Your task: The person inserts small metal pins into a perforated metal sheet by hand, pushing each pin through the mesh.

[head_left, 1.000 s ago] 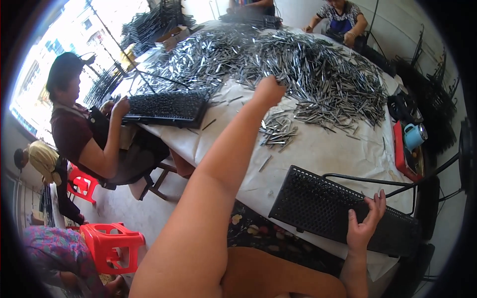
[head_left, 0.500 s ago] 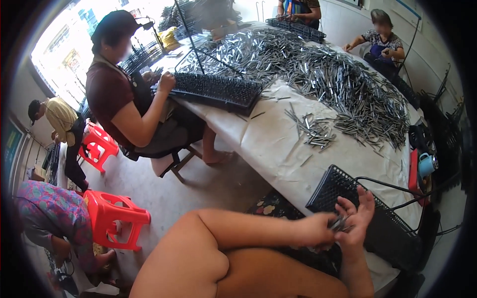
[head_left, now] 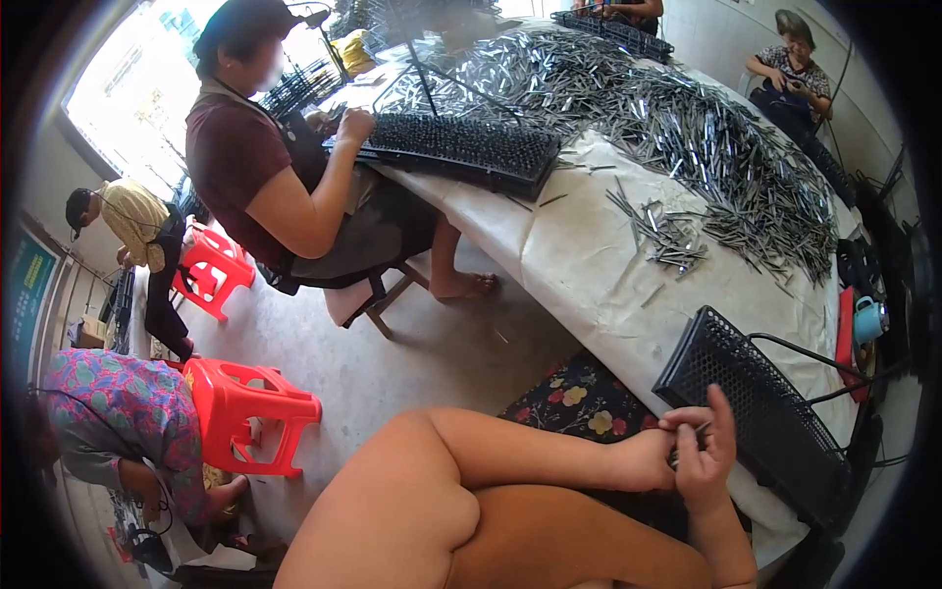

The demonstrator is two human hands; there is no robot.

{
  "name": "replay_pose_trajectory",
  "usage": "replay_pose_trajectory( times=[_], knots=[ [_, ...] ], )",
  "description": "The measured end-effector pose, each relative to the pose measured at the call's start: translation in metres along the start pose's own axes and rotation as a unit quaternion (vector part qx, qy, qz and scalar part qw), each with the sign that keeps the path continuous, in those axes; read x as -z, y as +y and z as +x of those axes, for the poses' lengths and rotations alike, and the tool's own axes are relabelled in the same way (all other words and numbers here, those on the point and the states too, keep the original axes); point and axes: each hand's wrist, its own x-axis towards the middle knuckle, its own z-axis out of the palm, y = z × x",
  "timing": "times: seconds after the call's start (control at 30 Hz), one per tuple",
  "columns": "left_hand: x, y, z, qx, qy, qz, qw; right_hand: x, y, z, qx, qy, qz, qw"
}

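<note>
My left hand (head_left: 643, 459) comes in from the left and meets my right hand (head_left: 705, 461) at the table's near edge. Between them is a small bunch of slim metal pieces (head_left: 703, 428), mostly hidden by the fingers. The left fingers are closed around the pieces. On the right hand the index finger points up while the others curl in against the bunch. Just beyond the hands a black perforated rack (head_left: 756, 402) lies slanted along the table edge, with bent black rods on its far side.
A large heap of metal pieces (head_left: 687, 128) covers the far table (head_left: 579, 245), with a small loose pile (head_left: 667, 240) nearer. To the left a seated person (head_left: 265, 157) works at another black rack (head_left: 461, 152). Red stools (head_left: 245, 412) stand on the floor. A light-blue mug (head_left: 869, 319) sits right.
The view has shifted, so the surroundings sit farther right. My right hand has gone from spread fingers to curled ones, with the index finger still up, and the two hands are closer together.
</note>
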Motion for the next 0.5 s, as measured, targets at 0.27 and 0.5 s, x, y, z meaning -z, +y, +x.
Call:
replay_pose_trajectory(
  times=[0.27,0.5],
  knots=[
    [0.015,-0.014,0.002,-0.037,-0.047,-0.005,0.998,0.0,-0.005,0.011,-0.059,-0.064,-0.013,0.996],
    [0.034,0.012,-0.001,0.158,-0.108,-0.168,0.967,-0.002,-0.02,0.035,-0.031,-0.092,-0.096,0.991]
  ],
)
